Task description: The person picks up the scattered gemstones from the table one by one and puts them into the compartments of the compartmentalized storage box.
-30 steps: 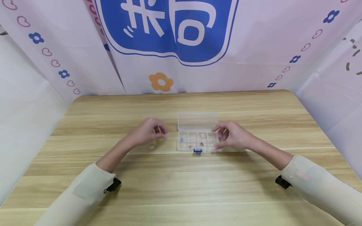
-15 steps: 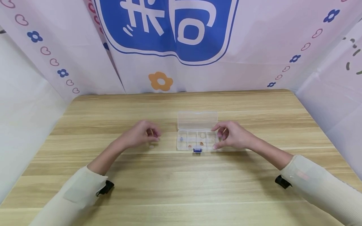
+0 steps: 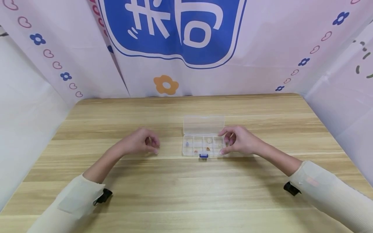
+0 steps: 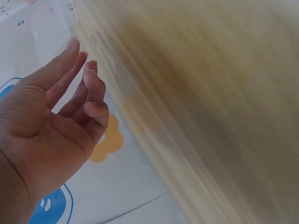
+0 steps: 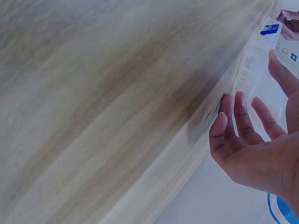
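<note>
A clear plastic compartment box (image 3: 198,141) lies on the table with its lid (image 3: 204,125) raised at the back. My right hand (image 3: 241,139) holds its right end, the thumb at the front edge and a finger at the back. Inside are small pieces: a pale round one (image 3: 209,140), an orange-brown one (image 3: 208,149), a reddish one (image 3: 196,151) and a bluish one (image 3: 187,144). Left of the box, my left hand (image 3: 140,141) is low over the table, fingertips bent down at a small pale disc (image 3: 156,152), largely hidden. In the left wrist view, thumb and fingers look apart.
A blue latch (image 3: 203,155) sticks out at the box's front. The wooden table (image 3: 186,191) ends at a printed cloth backdrop (image 3: 233,81), and white cloth walls (image 3: 32,106) stand at its sides.
My left hand has moved left, away from the box, and down to the small disc on the table. My right hand has stayed at the box.
</note>
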Tool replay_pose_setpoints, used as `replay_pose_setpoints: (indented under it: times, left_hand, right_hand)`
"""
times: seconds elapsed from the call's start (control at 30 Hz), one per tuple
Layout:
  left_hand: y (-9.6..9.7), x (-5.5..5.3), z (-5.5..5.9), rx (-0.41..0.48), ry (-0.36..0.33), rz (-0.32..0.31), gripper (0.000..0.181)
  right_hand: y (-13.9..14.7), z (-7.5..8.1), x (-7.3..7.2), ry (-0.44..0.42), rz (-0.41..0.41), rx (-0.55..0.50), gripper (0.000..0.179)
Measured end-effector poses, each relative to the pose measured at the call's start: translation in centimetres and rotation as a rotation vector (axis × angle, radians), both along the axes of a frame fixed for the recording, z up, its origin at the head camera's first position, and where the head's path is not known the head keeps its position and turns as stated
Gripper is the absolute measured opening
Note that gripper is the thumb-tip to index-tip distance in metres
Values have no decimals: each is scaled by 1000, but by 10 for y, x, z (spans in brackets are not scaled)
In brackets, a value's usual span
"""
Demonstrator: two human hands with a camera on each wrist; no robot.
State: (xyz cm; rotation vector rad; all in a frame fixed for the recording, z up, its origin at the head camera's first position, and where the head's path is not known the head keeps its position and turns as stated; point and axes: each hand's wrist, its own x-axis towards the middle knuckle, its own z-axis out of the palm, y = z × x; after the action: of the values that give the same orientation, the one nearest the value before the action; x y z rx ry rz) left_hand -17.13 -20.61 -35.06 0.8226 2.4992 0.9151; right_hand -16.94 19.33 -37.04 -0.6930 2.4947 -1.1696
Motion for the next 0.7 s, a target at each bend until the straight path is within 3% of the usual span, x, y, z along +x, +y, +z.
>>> replay_pose_setpoints:
  times: [0.27,0.7]
  left_hand:
    - [-2,3,1,-22,-42,-3,12]
    - [-2,0,-5,-51,-10,-61,14]
  right_hand:
    - [1,-3,0,14,-3,-2,57]
    - [1,-3,0,14,-3,3,58]
